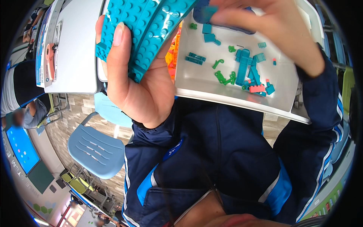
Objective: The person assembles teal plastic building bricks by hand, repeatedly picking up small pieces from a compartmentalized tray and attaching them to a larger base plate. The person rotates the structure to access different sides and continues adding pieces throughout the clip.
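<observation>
My left hand (145, 96) is closed around a studded teal building-brick assembly (145, 28), its thumb pressed on the studs. Long angled teal plates make up this piece, and it is tilted up at the picture's top edge. My right hand (264, 22) is at the upper right, blurred by motion. At its fingertips is a small teal brick (209, 13), also blurred. Below both hands is a light grey tray (219, 89). Loose teal bricks (242, 68), green plant pieces (221, 77) and a coral brick (257, 88) are scattered in it.
Orange and yellow bricks (172, 56) fill a space left of the tray. A dark blue dish (242, 28) lies at the tray's far side. On the white table (77, 45) at left is a pink tool (50, 60). Light blue chairs (96, 151) stand behind.
</observation>
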Demonstrator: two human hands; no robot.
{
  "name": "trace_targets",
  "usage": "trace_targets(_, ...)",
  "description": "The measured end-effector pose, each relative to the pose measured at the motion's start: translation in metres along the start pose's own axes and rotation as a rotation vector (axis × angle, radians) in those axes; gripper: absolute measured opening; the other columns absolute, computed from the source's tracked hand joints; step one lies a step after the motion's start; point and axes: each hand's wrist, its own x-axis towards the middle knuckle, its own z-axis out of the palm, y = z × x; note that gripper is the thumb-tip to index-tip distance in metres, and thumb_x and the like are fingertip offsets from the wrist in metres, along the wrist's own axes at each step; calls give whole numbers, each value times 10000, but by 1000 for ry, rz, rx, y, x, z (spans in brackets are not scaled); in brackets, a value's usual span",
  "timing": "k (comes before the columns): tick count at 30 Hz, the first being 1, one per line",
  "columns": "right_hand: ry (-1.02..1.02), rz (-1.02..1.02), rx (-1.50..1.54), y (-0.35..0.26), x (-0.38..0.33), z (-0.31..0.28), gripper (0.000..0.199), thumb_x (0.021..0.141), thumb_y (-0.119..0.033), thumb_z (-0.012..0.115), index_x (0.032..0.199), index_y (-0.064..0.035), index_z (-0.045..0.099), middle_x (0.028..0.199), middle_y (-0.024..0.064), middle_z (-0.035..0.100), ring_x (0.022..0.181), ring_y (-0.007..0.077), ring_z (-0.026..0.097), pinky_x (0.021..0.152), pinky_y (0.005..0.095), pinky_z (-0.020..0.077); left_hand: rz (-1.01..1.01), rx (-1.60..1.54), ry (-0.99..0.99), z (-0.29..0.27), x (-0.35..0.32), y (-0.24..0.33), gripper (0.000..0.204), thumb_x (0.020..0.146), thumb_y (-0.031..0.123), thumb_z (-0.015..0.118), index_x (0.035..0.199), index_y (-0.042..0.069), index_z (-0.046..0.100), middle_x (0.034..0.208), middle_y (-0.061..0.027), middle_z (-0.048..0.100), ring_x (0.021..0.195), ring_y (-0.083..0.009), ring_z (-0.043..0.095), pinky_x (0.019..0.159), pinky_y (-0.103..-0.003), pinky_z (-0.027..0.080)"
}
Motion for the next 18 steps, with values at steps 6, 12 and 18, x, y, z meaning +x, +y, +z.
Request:
trace_targets(6,341,14,256,-16,-5,-23,211,744,-33,730,925,10,631,840,121,677,745,150,654,702,241,531,98,430,224,17,-1,-12,496,829,50,570,1276,-47,378,1157,-195,521,1043,-331,563,916,-513,461)
trace_targets(12,293,164,309,-29,-9,-26,210,744,5,720,939,44,653,870,151,677,767,163,653,711,259,539,58,432,235,30,-6,-10,502,773,11,648,1223,27,425,1075,-146,564,979,-229,566,877,-384,450)
trace_targets(18,245,156,286,-35,-10,-28,250,732,33,720,973,62,660,892,161,678,782,165,653,727,257,538,83,425,168,29,-6,-12,527,737,-4,698,1191,43,433,1055,-132,574,971,-200,561,898,-333,421)
